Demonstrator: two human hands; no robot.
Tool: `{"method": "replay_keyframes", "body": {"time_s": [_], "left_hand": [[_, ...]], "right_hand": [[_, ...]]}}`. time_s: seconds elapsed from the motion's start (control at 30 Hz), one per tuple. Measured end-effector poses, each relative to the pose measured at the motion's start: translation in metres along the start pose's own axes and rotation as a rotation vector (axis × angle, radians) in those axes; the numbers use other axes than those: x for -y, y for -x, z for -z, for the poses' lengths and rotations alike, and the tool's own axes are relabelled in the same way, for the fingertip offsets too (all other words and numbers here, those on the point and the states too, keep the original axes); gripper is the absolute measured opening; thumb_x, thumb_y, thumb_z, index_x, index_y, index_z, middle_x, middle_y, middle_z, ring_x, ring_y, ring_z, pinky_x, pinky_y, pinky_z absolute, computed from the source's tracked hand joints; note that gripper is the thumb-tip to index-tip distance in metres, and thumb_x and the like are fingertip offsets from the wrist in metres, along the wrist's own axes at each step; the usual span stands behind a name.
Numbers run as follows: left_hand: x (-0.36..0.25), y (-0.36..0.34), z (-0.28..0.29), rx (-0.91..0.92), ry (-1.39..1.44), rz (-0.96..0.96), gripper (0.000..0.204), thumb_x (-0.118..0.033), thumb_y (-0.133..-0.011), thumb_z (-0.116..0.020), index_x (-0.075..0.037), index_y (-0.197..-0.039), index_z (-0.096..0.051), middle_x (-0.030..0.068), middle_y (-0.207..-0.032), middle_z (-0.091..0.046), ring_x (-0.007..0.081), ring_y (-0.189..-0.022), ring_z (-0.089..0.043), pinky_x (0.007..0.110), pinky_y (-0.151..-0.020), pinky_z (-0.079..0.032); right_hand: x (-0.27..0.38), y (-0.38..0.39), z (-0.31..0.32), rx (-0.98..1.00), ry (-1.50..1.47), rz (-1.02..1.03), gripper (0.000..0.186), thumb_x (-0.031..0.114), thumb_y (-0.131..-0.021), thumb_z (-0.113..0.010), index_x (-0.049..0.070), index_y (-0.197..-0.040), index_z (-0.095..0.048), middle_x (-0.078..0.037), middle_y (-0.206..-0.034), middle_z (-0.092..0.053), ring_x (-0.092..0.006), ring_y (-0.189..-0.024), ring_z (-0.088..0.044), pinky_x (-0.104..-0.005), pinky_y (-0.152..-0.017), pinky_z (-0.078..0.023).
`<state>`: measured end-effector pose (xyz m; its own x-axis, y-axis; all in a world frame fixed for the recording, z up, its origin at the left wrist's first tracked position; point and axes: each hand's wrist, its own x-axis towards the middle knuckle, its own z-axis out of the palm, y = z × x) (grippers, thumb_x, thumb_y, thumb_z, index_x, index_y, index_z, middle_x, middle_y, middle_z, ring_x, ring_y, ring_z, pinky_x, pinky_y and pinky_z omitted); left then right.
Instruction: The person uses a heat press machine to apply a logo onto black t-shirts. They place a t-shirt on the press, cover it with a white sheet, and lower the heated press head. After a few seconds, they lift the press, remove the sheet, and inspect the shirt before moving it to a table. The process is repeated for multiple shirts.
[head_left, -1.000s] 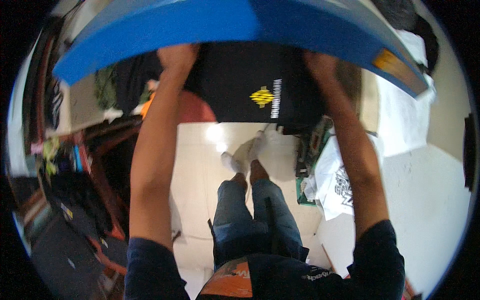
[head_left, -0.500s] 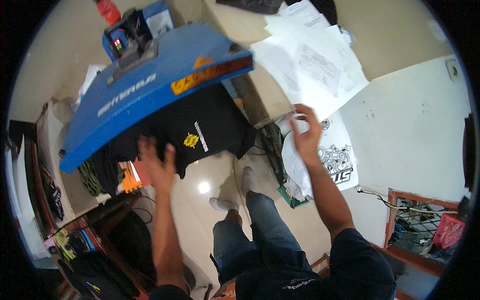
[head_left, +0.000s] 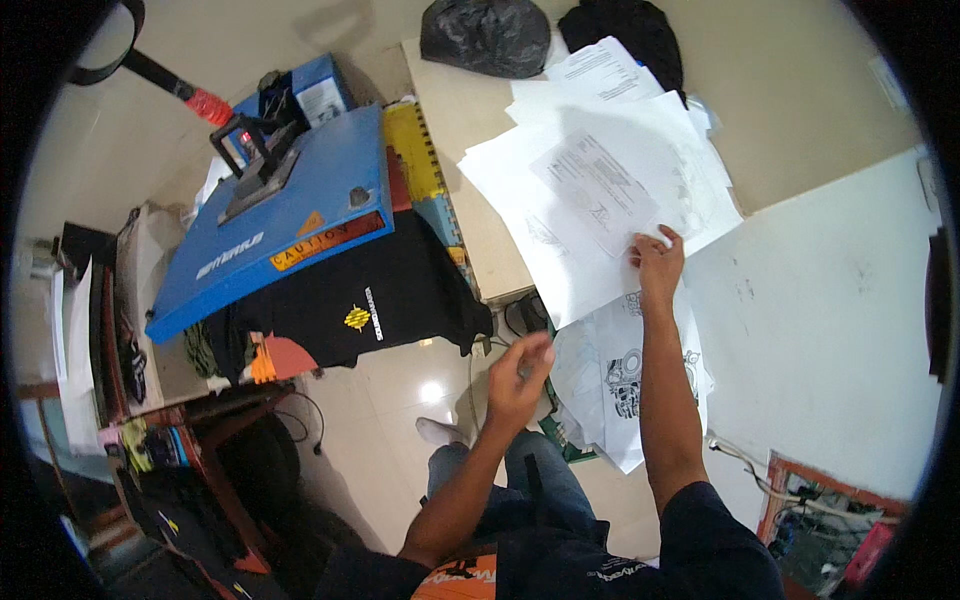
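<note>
Since a moment ago my view has swung right and my left hand (head_left: 518, 372) has left the black shirt (head_left: 350, 300), now hanging empty and half curled in mid-air. At ten o'clock, the blue heat press (head_left: 270, 215) stands open over that shirt. At one o'clock, my right hand (head_left: 657, 262) presses flat on the lower edge of the white paper sheets (head_left: 600, 200) on the table (head_left: 470, 130). Judging by the loose stack, I should pinch only the top sheet and lift slowly.
</note>
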<state>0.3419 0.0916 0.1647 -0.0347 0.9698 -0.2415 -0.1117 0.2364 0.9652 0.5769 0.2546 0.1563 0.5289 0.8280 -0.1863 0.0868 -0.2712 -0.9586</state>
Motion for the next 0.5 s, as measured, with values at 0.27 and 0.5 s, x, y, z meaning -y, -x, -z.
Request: {"method": "replay_keyframes", "body": {"time_s": [0.27, 0.5], "left_hand": [[-0.038, -0.086, -0.040, 0.040, -0.565, -0.445, 0.046, -0.024, -0.088, -0.066, 0.001, -0.125, -0.055, 0.0214, -0.131, -0.053, 0.0331, -0.124, -0.050, 0.045, -0.104, -0.037], [-0.010, -0.100, -0.079, 0.091, -0.992, -0.475, 0.063, -0.037, -0.089, -0.058, 0.002, -0.136, -0.044, 0.0246, -0.144, -0.038, 0.0374, -0.139, -0.029, 0.059, -0.114, -0.012]], "right_hand": [[0.037, -0.091, -0.006, 0.195, 1.008, 0.481, 0.096, 0.044, -0.062, -0.086, 0.000, -0.136, -0.044, -0.022, -0.122, -0.057, -0.0334, -0.115, -0.056, -0.0432, -0.098, -0.045], [0.022, -0.110, 0.006, 0.409, 0.905, 0.342, 0.062, 0.033, -0.068, -0.083, -0.005, -0.112, -0.058, -0.013, -0.087, -0.065, -0.0238, -0.081, -0.063, -0.0331, -0.074, -0.049]]}}
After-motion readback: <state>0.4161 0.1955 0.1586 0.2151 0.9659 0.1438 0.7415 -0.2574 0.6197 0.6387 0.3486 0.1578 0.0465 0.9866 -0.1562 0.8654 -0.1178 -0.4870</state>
